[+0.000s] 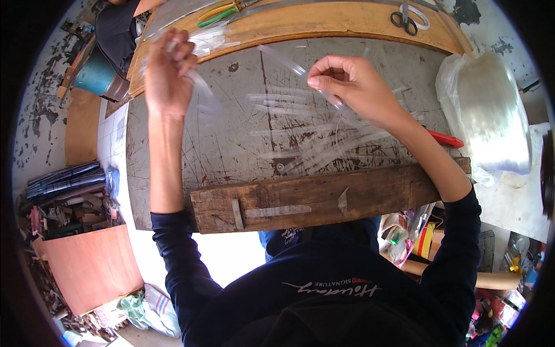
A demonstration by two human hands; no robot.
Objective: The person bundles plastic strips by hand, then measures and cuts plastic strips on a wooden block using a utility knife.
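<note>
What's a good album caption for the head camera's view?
Right hand pinching a clear plastic strip above a scratched grey table strewn with more strips, left hand alongside, fingers curled.

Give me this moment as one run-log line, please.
left hand: curled at blurred translucent piece, grip unclear | right hand: pinching clear strip | grey tabletop: loose clear pieces scattered | wooden beam: at near edge

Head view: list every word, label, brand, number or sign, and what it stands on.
Dark shirt: white script and smaller lettering; wording not copied.
Blue clothing at the lap: white print, too small to read.
Packages at lower right: any print is too blurred to read.
Clear tube in the right hand: no print visible.
</note>
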